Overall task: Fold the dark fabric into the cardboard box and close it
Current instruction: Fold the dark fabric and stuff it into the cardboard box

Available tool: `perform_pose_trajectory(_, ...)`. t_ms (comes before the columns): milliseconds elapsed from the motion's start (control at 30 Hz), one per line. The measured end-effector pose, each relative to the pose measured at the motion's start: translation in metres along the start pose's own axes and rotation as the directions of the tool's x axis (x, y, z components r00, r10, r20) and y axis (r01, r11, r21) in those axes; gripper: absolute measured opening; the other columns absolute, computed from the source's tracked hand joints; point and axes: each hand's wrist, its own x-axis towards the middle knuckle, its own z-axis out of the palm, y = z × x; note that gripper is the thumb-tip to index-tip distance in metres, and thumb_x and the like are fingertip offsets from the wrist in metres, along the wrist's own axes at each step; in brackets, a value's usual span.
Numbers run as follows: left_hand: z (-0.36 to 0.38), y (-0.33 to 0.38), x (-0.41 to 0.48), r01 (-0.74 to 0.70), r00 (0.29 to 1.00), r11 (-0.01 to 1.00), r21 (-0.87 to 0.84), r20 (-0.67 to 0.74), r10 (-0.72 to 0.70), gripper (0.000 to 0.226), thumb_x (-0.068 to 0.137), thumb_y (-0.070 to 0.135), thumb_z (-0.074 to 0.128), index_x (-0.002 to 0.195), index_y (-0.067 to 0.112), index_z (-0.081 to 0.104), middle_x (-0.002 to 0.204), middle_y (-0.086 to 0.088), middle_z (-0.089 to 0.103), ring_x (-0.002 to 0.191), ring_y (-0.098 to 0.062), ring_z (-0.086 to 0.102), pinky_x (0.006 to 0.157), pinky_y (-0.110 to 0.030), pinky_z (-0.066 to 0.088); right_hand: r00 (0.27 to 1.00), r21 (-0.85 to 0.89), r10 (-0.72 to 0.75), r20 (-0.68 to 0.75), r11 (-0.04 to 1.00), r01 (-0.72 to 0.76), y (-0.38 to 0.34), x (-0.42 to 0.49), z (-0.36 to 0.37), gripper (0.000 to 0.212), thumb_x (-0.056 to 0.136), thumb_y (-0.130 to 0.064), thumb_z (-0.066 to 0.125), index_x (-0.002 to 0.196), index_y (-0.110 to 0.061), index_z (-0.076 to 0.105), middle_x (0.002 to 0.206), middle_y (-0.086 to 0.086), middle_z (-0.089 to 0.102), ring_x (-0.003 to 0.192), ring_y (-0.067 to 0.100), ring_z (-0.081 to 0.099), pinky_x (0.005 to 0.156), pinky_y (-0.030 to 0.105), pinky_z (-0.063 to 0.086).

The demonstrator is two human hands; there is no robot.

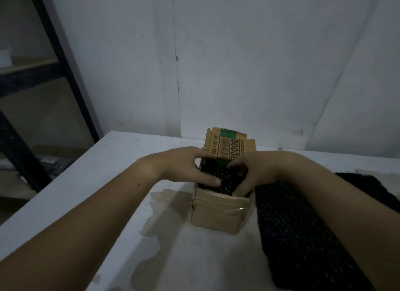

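Dimly lit, both hands' fingers spread, pressing dark fabric (225, 181) into cardboard box (216, 215), flap label (229, 146) reads "5003", "24 x 180"

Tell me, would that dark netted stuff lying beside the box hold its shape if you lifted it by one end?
Probably not. The dark fabric lies limp and rumpled on the table, so it would likely droop. Its open mesh suggests it is light for its size. Both hands press more of it down into the cardboard box, so it seems to squash easily.

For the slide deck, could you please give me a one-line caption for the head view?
Both hands, left hand and right hand, press dark fabric into an open cardboard box on a white table.
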Motion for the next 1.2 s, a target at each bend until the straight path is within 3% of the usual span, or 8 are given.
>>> perform_pose_trajectory(200,0.015,-0.012,-0.005,0.059,0.993,0.998,0.037,-0.101,-0.055,0.036,0.09,0.03,0.066,0.126,0.027,0.064,0.139,0.01,0.048,0.095,-0.006,0.059,0.085,-0.021,0.043,0.973,-0.025,-0.085,-0.214,0.996,0.081,0.015,-0.014,-0.001,0.069,0.072,-0.051,0.078,0.135,-0.034,0.054,0.128,-0.012,0.06,0.118,0.011,0.055,0.103,0.033,0.045)
perform_pose_trajectory(400,0.018,0.0,0.007,0.208,0.976,0.975,0.073,-0.081,-0.202,0.022,0.091,0.015,0.064,0.111,0.025,0.064,0.095,0.007,0.058,0.07,-0.009,0.059,0.05,-0.013,0.041,0.959,-0.005,-0.053,-0.28,0.999,0.053,0.014,-0.01,0.016,0.058,0.077,-0.043,0.074,0.131,-0.031,0.058,0.116,-0.007,0.059,0.098,0.009,0.052,0.077,0.023,0.044)
perform_pose_trajectory(567,0.028,0.009,0.026,0.271,0.962,0.909,0.317,-0.049,-0.27,0.024,0.091,0.004,0.053,0.113,0.009,0.063,0.092,-0.004,0.059,0.081,-0.019,0.058,0.062,-0.024,0.048,0.96,0.04,-0.027,-0.277,0.998,0.04,0.011,-0.008,0.018,0.053,0.075,-0.04,0.073,0.126,-0.03,0.061,0.099,-0.008,0.053,0.089,0.009,0.054,0.065,0.021,0.043)
perform_pose_trajectory(700,0.035,0.014,0.033,0.238,0.969,0.864,0.444,-0.052,-0.24,0.021,0.092,0.004,0.052,0.11,0.005,0.063,0.075,-0.001,0.047,0.081,-0.018,0.053,0.065,-0.025,0.043,0.961,0.049,-0.039,-0.275,0.997,0.054,0.01,-0.011,0.021,0.048,0.079,-0.037,0.07,0.125,-0.028,0.063,0.112,-0.005,0.06,0.094,0.01,0.056,0.073,0.022,0.049)
perform_pose_trajectory(800,0.024,0.012,0.026,0.249,0.966,0.895,0.371,-0.025,-0.259,0.024,0.088,0.006,0.054,0.11,0.009,0.065,0.094,-0.006,0.062,0.082,-0.019,0.061,0.058,-0.022,0.046,0.967,0.008,-0.036,-0.253,0.999,0.04,0.005,-0.011,0.022,0.049,0.081,-0.035,0.07,0.128,-0.024,0.062,0.117,-0.001,0.063,0.099,0.013,0.059,0.083,0.027,0.053)
perform_pose_trajectory(933,0.009,0.011,0.011,0.28,0.95,0.955,0.102,0.112,-0.29,0.044,0.09,0.022,0.059,0.133,0.026,0.054,0.117,0.001,0.059,0.091,-0.012,0.063,0.073,-0.027,0.06,0.98,-0.052,-0.014,-0.197,0.999,0.004,-0.001,-0.008,0.017,0.057,0.078,-0.032,0.074,0.132,-0.023,0.058,0.124,0.0,0.062,0.106,0.017,0.058,0.087,0.029,0.052)
perform_pose_trajectory(1033,0.001,0.015,0.01,0.26,0.943,0.962,0.08,0.194,-0.271,0.074,0.083,0.029,0.072,0.148,0.036,0.036,0.126,0.004,0.05,0.102,-0.014,0.058,0.081,-0.031,0.06,0.998,-0.153,0.009,-0.067,0.988,-0.02,-0.009,-0.004,0.003,0.069,0.077,-0.033,0.075,0.141,-0.028,0.05,0.138,-0.001,0.052,0.119,0.02,0.053,0.094,0.031,0.048)
perform_pose_trajectory(1200,0.001,0.017,0.031,0.34,0.877,0.932,0.127,0.316,-0.362,0.081,0.078,0.029,0.08,0.149,0.03,0.039,0.129,0.002,0.055,0.099,-0.01,0.056,0.089,-0.033,0.056,0.997,-0.405,0.073,0.018,0.912,-0.059,-0.027,0.01,-0.003,0.081,0.075,-0.039,0.078,0.147,-0.025,0.042,0.14,0.001,0.051,0.122,0.022,0.052,0.098,0.033,0.048)
